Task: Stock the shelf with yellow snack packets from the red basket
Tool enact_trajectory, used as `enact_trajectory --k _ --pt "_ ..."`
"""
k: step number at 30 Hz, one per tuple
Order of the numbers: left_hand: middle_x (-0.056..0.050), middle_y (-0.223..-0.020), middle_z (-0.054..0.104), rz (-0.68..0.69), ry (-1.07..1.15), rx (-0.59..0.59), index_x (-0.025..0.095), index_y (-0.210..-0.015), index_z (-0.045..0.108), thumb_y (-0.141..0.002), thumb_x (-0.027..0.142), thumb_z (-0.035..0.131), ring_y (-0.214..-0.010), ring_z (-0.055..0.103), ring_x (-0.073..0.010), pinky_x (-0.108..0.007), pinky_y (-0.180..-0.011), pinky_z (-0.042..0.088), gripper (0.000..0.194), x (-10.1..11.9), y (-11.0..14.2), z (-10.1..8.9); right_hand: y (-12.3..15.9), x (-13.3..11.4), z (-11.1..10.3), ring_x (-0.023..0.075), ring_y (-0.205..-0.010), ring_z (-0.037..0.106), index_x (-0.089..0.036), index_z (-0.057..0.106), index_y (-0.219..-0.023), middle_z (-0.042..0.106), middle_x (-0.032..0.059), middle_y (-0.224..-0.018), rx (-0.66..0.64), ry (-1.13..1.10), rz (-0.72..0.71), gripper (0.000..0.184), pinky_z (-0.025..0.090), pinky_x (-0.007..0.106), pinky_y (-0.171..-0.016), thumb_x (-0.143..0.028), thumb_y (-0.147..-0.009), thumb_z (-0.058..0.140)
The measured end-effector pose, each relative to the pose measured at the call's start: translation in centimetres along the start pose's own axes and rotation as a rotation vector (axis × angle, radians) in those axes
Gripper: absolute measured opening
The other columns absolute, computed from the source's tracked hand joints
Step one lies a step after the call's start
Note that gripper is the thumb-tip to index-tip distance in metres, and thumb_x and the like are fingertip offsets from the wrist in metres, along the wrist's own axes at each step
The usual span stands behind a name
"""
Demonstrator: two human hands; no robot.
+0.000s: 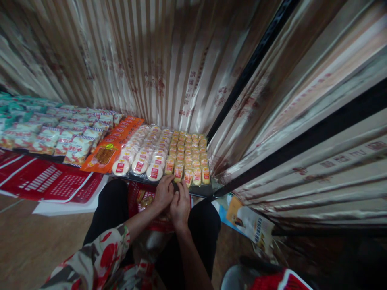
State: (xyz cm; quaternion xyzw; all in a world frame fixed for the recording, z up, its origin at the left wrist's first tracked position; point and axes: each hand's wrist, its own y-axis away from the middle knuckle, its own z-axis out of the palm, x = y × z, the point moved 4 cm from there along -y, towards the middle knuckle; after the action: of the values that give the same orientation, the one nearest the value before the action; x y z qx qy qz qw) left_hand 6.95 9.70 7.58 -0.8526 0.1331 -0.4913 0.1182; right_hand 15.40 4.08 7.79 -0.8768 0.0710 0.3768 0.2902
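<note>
My left hand point(163, 193) and my right hand point(180, 203) are close together at the front edge of a low tray point(199, 190). Both have the fingers curled at the near row of small yellow wrapped snack packets point(189, 155); the fingertips press on one packet by the edge. Left of the yellow ones lie rows of round white packets with red labels point(145, 151). A red basket point(140, 197) with a few packets sits on my lap under my hands.
An orange packet point(104, 155) and rows of white-green snack bags point(57, 137) lie to the left. Red mesh crates point(48, 181) stand on the floor. Striped shiny curtains hang behind and to the right. Magazines point(248, 221) lie on the floor at right.
</note>
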Motion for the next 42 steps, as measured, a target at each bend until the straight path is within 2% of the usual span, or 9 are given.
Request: enact_trajectory --k 4,8,18,25,29,42 --pt "-0.011 -0.112 0.062 0.028 -0.024 0.007 0.013 -0.107 0.061 -0.077 0.004 0.039 -0.108 0.056 -0.0187 -0.039 -0.097 0.046 0.038 -0.1 0.1 0.1 -0.2 -0.1 -1.1 0.0237 -0.126 0.037 -0.012 0.055 -0.117 0.044 0.0166 -0.135 0.086 0.081 -0.052 0.039 0.035 0.047 -0.100 -0.018 -0.085 0.033" --pt "-0.010 -0.114 0.061 0.051 -0.041 0.027 0.015 -0.109 0.060 -0.077 0.004 0.039 -0.111 0.055 -0.0187 -0.040 -0.097 0.046 0.039 -0.2 0.2 0.3 -0.4 0.7 -1.3 0.0251 -0.130 0.030 -0.012 0.053 -0.120 0.036 0.0170 -0.141 0.092 0.123 -0.040 0.040 0.032 0.050 -0.102 -0.018 -0.085 0.034" --pt "-0.009 -0.116 0.061 0.094 -0.042 0.019 0.016 -0.110 0.059 -0.076 0.003 0.038 -0.112 0.054 -0.0186 -0.041 -0.098 0.045 0.042 -0.3 0.4 0.4 -0.8 2.4 0.0 0.0247 -0.133 0.026 -0.010 0.047 -0.127 0.035 0.0157 -0.142 -0.007 0.094 0.020 0.046 0.030 0.050 -0.104 -0.019 -0.084 0.034" --pt "-0.011 -0.117 0.059 0.074 -0.035 0.006 0.014 -0.111 0.058 -0.077 0.004 0.039 -0.113 0.053 -0.0192 -0.041 -0.099 0.044 0.041 -0.1 0.5 0.4 -0.7 2.5 0.1 0.0231 -0.135 0.022 -0.007 0.042 -0.131 0.033 0.0170 -0.144 -0.019 0.117 -0.004 0.049 0.028 0.048 -0.106 -0.017 -0.085 0.031" --pt "-0.012 -0.119 0.058 0.063 -0.028 0.006 0.012 -0.110 0.058 -0.076 0.004 0.039 -0.114 0.052 -0.0201 -0.041 -0.100 0.043 0.039 -0.2 0.6 0.3 -0.6 2.5 0.1 0.0226 -0.136 0.020 -0.009 0.043 -0.131 0.034 0.0159 -0.144 0.002 0.119 -0.019 0.048 0.028 0.049 -0.106 -0.016 -0.085 0.031" --pt "-0.010 -0.119 0.058 0.075 -0.009 0.005 0.016 -0.112 0.057 -0.075 0.005 0.041 -0.114 0.051 -0.0205 -0.044 -0.101 0.041 0.042 0.1 0.8 0.0 -0.5 2.5 0.1 0.0237 -0.134 0.023 -0.013 0.044 -0.130 0.035 0.0136 -0.143 0.011 0.115 -0.029 0.048 0.029 0.051 -0.104 -0.015 -0.084 0.031"
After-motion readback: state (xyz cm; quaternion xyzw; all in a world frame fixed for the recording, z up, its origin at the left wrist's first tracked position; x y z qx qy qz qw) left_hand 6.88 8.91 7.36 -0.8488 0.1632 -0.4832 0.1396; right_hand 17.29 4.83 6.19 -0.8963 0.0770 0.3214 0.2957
